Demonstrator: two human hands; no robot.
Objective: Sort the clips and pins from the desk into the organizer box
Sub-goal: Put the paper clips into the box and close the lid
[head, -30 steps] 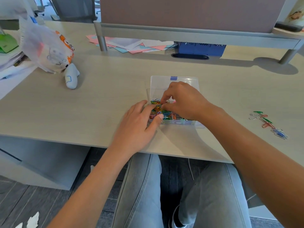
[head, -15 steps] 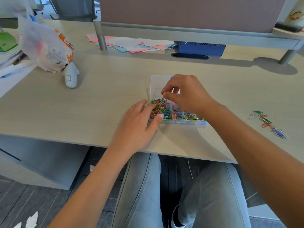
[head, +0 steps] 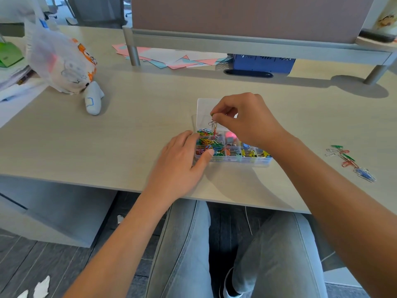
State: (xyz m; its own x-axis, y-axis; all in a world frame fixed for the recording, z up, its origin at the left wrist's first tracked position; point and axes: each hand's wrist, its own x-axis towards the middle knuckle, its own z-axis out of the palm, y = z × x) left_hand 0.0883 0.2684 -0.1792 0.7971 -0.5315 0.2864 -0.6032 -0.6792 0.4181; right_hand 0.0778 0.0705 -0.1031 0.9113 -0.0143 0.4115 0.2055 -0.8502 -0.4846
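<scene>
A clear plastic organizer box with its lid open sits mid-desk, its compartments filled with coloured paper clips and small binder clips. My right hand hovers above the box's left compartments and pinches a few linked paper clips that dangle from thumb and forefinger. My left hand rests flat against the box's left end, thumb on its front corner. Several loose paper clips lie on the desk far to the right.
A plastic bag and a small white object lie at the left. Coloured papers and a blue box sit under the partition at the back. The desk's front edge runs just below my left hand.
My right hand has risen out of the box's left compartment, lifting a few linked paper clips upward. My left hand has stayed against the box.
</scene>
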